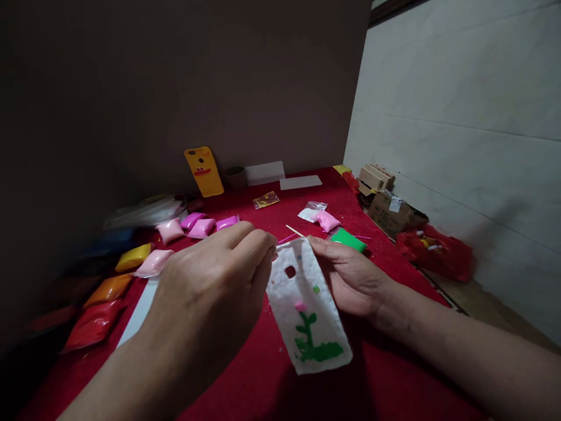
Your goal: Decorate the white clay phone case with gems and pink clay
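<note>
A white clay-covered phone case [307, 307] with a green stem, a pink bud and small coloured dots is held tilted above the red table [263, 374]. My right hand [350, 278] grips its right edge from behind. My left hand [210, 298] is closed in a pinch at the case's upper left corner; what its fingertips hold is too small to make out. A thin wooden stick [294, 231] lies just beyond the case.
Several packets of pink [199, 227], yellow [132, 257], orange and red [93, 324] clay lie at the left. A green clay block [348, 240], a pink packet [326, 220], a yellow phone case [204, 171] against the wall, and cardboard boxes [383, 204] on the floor at the right.
</note>
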`<state>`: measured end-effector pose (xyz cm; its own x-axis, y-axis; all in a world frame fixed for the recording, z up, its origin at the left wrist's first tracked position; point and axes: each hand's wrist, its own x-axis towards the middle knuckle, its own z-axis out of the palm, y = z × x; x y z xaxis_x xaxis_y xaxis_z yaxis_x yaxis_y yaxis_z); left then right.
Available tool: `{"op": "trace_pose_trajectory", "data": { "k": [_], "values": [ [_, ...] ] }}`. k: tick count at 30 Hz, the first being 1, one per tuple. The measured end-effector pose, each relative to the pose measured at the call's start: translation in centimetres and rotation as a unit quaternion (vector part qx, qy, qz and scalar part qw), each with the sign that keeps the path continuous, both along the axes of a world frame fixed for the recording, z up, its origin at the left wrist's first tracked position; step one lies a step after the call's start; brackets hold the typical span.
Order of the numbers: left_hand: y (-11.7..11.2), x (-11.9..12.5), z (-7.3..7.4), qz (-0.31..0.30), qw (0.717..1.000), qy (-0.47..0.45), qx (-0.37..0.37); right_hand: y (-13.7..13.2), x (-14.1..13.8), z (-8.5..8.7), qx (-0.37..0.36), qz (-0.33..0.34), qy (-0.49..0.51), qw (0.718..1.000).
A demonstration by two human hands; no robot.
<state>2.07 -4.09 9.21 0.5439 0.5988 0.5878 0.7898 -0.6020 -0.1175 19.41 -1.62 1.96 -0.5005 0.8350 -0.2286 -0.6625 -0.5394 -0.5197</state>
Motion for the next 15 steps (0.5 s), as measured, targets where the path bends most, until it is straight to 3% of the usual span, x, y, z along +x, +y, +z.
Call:
{"op": "trace_pose_trajectory", "data": {
  "k": [6,11,15],
  "values": [
    [0.0,-0.1,-0.3,-0.006,1.0,0.001,-0.026,0.0,0.0,-0.2,0.018,-0.003,0.021,1.0],
    [-0.1,-0.1,0.4,-0.009,0.999,-0.033,-0.001,-0.2,-0.1,-0.1,0.033,-0.016,0.015,0.999],
    [-0.3,-0.1,0.9,-0.029,0.996,-0.078,-0.03,-0.4,-0.2,0.0,0.03,-0.027,0.012,0.999]
  ]
}}
